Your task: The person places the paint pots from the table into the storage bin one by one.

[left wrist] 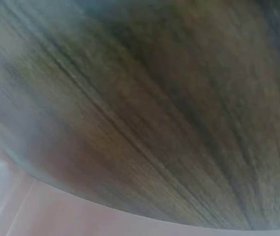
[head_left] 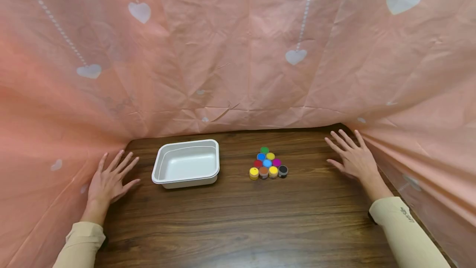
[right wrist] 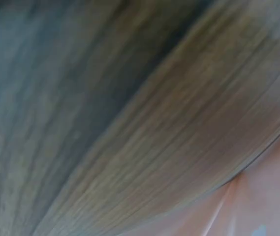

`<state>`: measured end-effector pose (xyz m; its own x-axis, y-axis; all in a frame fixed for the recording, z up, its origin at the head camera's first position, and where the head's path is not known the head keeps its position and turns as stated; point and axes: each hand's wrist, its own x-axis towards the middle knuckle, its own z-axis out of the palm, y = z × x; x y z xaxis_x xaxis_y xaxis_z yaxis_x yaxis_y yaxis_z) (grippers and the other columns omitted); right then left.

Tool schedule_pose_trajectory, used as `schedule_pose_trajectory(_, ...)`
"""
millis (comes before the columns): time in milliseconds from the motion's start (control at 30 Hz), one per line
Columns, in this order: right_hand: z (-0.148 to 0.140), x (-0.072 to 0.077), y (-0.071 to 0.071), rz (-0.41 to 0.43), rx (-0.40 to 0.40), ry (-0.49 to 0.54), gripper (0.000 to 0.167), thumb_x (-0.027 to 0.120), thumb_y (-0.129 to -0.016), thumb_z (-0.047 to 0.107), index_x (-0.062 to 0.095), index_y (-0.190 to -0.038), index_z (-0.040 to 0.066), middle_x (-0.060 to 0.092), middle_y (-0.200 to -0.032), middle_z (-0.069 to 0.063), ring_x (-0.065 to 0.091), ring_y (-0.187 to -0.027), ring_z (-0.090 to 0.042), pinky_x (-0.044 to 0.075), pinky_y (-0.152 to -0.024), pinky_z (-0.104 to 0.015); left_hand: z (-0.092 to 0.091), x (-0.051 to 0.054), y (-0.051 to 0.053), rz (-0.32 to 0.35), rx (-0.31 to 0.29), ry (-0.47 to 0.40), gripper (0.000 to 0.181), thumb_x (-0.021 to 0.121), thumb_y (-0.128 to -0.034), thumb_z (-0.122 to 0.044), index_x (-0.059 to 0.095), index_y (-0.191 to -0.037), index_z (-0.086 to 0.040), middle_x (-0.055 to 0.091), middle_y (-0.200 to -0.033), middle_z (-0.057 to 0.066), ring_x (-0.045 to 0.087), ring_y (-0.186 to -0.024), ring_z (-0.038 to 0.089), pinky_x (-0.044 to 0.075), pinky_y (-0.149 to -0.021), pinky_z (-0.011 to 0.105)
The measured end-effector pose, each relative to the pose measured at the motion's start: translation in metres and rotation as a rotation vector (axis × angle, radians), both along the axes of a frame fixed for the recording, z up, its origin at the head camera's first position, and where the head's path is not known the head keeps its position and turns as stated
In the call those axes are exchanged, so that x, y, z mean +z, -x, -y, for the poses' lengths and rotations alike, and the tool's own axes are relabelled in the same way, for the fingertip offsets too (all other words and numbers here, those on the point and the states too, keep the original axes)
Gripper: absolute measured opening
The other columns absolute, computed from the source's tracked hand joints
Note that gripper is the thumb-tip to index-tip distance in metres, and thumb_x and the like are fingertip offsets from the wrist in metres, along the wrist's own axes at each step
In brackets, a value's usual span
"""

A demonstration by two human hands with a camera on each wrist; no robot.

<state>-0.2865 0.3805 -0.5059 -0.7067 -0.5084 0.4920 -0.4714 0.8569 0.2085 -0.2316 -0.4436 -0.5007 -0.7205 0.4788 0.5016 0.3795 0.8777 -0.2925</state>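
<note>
Fingers spread, the left hand (head_left: 109,180) rests at the table's left edge, to the left of a white rectangular tray (head_left: 187,164) that holds nothing. The right hand (head_left: 355,158) lies at the right edge with its fingers spread as well, holding nothing. Between the hands, right of the tray, several small round pots form a triangle. A green pot (head_left: 264,150) is at its far tip; the near row has a yellow pot (head_left: 254,173), a brown pot (head_left: 263,172), another yellow one and a black pot (head_left: 283,171). Neither wrist view shows a hand.
The dark wood table (head_left: 238,222) also fills most of the left wrist view (left wrist: 144,118) and right wrist view (right wrist: 154,128). A pink cloth (head_left: 223,53) with white hearts hangs behind the table and along both sides, close to the hands.
</note>
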Motion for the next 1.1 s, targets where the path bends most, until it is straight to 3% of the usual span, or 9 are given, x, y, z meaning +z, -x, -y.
schedule_pose_trajectory(67, 0.004, 0.001, -0.001, 0.012, -0.015, 0.006, 0.081, 0.037, -0.099, 0.074, 0.050, -0.154, 0.017, 0.042, -0.163, -0.012, 0.038, -0.148, -0.040, 0.006, -0.129, -0.060, 0.000, 0.001, -0.002, 0.026, 0.033, -0.008, 0.083, 0.015, -0.0986, -0.081, 0.024, -0.166, -0.033, 0.027, -0.171, 0.002, 0.028, -0.157, 0.030, 0.015, -0.125, 0.064)
schedule_pose_trajectory(200, 0.020, 0.006, -0.004, 0.075, -0.067, 0.033, 0.074, 0.054, -0.097, 0.065, 0.050, -0.153, 0.016, 0.047, -0.159, -0.013, 0.036, -0.149, -0.037, 0.004, -0.130, -0.056, -0.006, 0.009, -0.007, 0.123, 0.147, -0.083, 0.076, 0.048, -0.0978, -0.069, 0.039, -0.160, -0.027, 0.051, -0.156, 0.013, 0.035, -0.151, 0.032, 0.016, -0.124, 0.063)
schedule_pose_trajectory(300, 0.038, 0.011, -0.008, 0.137, -0.088, 0.093, 0.072, 0.067, -0.094, 0.053, 0.050, -0.153, 0.015, 0.049, -0.156, -0.014, 0.036, -0.149, -0.037, 0.010, -0.129, -0.057, -0.015, 0.015, -0.011, 0.252, 0.218, -0.172, 0.079, 0.059, -0.0974, -0.058, 0.030, -0.164, -0.028, 0.050, -0.156, 0.016, 0.041, -0.143, 0.040, 0.026, -0.116, 0.066)
schedule_pose_trajectory(467, 0.070, 0.018, -0.014, 0.282, -0.064, 0.294, 0.065, 0.073, -0.096, 0.039, 0.054, -0.151, 0.012, 0.052, -0.151, -0.019, 0.043, -0.141, -0.044, 0.032, -0.114, -0.068, -0.032, 0.021, -0.018, 0.468, 0.256, -0.333, 0.081, 0.052, -0.1031, -0.059, 0.013, -0.168, -0.031, 0.042, -0.160, 0.022, 0.043, -0.138, 0.051, 0.037, -0.098, 0.074)
schedule_pose_trajectory(600, 0.092, 0.021, -0.018, 0.416, -0.035, 0.456, 0.058, 0.071, -0.099, 0.036, 0.056, -0.148, 0.010, 0.059, -0.138, -0.021, 0.055, -0.125, -0.044, 0.046, -0.096, -0.068, -0.045, 0.023, -0.021, 0.586, 0.215, -0.482, 0.085, 0.056, -0.1027, -0.057, 0.008, -0.168, -0.032, 0.045, -0.157, 0.024, 0.043, -0.140, 0.052, 0.037, -0.100, 0.076)
schedule_pose_trajectory(767, 0.112, 0.020, -0.018, 0.533, 0.068, 0.593, 0.052, 0.073, -0.099, 0.025, 0.059, -0.145, 0.004, 0.064, -0.128, -0.020, 0.061, -0.118, -0.043, 0.052, -0.097, -0.062, -0.059, 0.024, -0.021, 0.711, 0.163, -0.644, 0.085, 0.058, -0.1037, -0.052, 0.005, -0.168, -0.031, 0.047, -0.156, 0.023, 0.049, -0.137, 0.048, 0.038, -0.103, 0.073)
schedule_pose_trajectory(900, 0.126, 0.017, -0.021, 0.630, 0.117, 0.659, 0.050, 0.073, -0.098, 0.019, 0.060, -0.142, 0.001, 0.064, -0.124, -0.022, 0.064, -0.117, -0.045, 0.053, -0.099, -0.060, -0.068, 0.021, -0.022, 0.750, 0.115, -0.727, 0.087, 0.063, -0.1031, -0.046, 0.008, -0.168, -0.028, 0.049, -0.154, 0.024, 0.054, -0.133, 0.046, 0.042, -0.103, 0.070)
schedule_pose_trajectory(1100, 0.138, 0.015, -0.022, 0.751, 0.115, 0.684, 0.050, 0.075, -0.097, 0.020, 0.060, -0.139, -0.003, 0.065, -0.127, -0.026, 0.066, -0.113, -0.044, 0.056, -0.095, -0.056, -0.077, 0.014, -0.020, 0.752, 0.059, -0.801, 0.088, 0.067, -0.1017, -0.039, 0.014, -0.168, -0.017, 0.051, -0.149, 0.026, 0.057, -0.128, 0.044, 0.044, -0.106, 0.066)
